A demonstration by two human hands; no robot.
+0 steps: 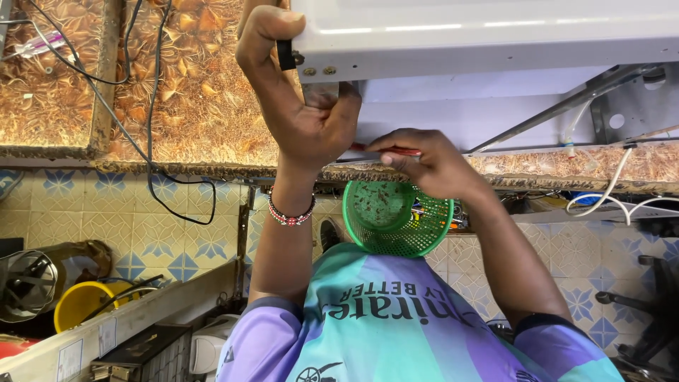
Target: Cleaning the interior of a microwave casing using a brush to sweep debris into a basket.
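Observation:
My left hand point(300, 106) reaches up and grips the near left corner of a white appliance casing point(495, 32), with the thumb hooked over its edge beside two screws. A beaded bracelet sits on that wrist. My right hand point(431, 166) is closed on a thin red-handled tool point(396, 150), which it holds level against the underside of the casing, just right of my left palm. The tool's tip is hidden behind my left hand. A green plastic mesh basket point(396, 219) with small bits inside sits below my hands, by my chest.
The casing rests on a brown patterned counter point(205, 92), crossed by black cables point(152, 141). White wires point(608, 191) hang at the right. A yellow bucket point(81, 301) and metal parts lie at the lower left on the blue-patterned tiled floor point(141, 226).

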